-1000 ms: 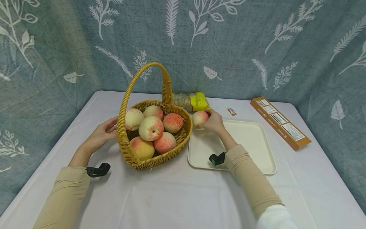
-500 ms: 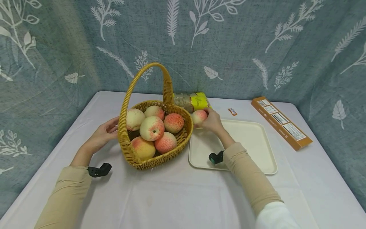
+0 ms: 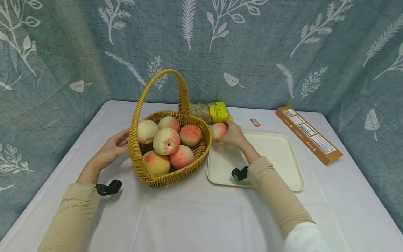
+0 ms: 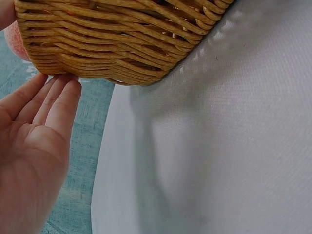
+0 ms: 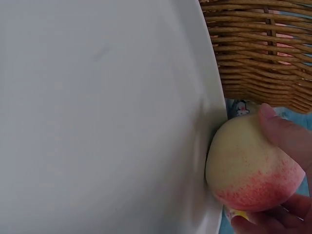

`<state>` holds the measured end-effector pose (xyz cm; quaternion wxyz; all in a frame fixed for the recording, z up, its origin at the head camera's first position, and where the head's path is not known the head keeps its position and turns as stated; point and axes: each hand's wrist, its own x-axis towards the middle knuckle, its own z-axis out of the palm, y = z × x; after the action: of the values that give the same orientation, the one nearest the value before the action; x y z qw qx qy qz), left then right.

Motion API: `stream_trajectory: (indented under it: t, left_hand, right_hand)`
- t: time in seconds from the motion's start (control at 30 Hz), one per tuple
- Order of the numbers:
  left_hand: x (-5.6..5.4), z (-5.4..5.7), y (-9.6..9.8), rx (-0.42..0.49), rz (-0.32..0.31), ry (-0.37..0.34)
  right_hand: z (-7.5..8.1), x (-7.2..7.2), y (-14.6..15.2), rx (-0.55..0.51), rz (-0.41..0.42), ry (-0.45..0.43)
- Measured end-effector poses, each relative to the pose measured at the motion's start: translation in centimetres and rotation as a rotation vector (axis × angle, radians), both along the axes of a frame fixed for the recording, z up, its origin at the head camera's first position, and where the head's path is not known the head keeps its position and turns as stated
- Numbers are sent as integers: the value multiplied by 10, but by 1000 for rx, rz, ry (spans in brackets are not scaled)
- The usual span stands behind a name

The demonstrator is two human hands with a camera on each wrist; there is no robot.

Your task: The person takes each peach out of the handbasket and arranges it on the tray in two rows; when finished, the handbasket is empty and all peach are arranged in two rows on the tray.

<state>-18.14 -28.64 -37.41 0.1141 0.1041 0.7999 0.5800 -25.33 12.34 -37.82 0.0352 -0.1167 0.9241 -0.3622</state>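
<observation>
A wicker basket point(image 3: 172, 180) with a tall arched handle holds several peaches point(image 3: 166, 141). My left hand point(image 3: 111, 149) is at its left end; in the left wrist view the straight fingers point(image 4: 62, 105) touch the wicker wall, with part of the thumb point(image 4: 6, 13) at the top left corner. My right hand point(image 3: 235, 134) grips a single peach point(image 3: 218, 131) between thumb and fingers, just right of the basket. That pale peach with a red blush point(image 5: 251, 165) sits against the rim of a cream tray point(image 5: 207, 63) in the right wrist view; some fingers are hidden behind it.
Behind the basket lies a clear and yellow packet point(image 3: 218, 112). A small orange-and-white wrapper point(image 3: 255, 123) is beyond the tray, and a long brown box point(image 3: 308, 134) lies to its right. A patterned curtain point(image 3: 201, 52) rises behind the white-covered table point(image 3: 176, 224).
Both hands stay nearly where they were, the right one still holding the peach by the tray's corner. Only slight shifts of the head view show.
</observation>
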Motion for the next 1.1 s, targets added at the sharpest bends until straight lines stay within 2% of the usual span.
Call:
stream_trajectory:
  t: [0.2,0.4,0.53,0.67,0.87,1.1]
  left_hand:
    - [1,2,-1,-14,3,-7]
    - [1,1,-1,1,4,9]
    - [2,1,-2,0,3,12]
    - [3,0,-2,6,5,9]
    - [2,1,-1,4,8,6]
    - [1,3,1,10,-7,-5]
  right_hand:
    - [10,1,3,-16,25,-37]
    - [31,4,5,-53,29,-54]
    - [43,7,2,-112,15,-64]
    - [51,12,-7,-223,30,-80]
    - [61,24,-34,-354,137,-130]
    - [63,38,-72,-293,273,-131]
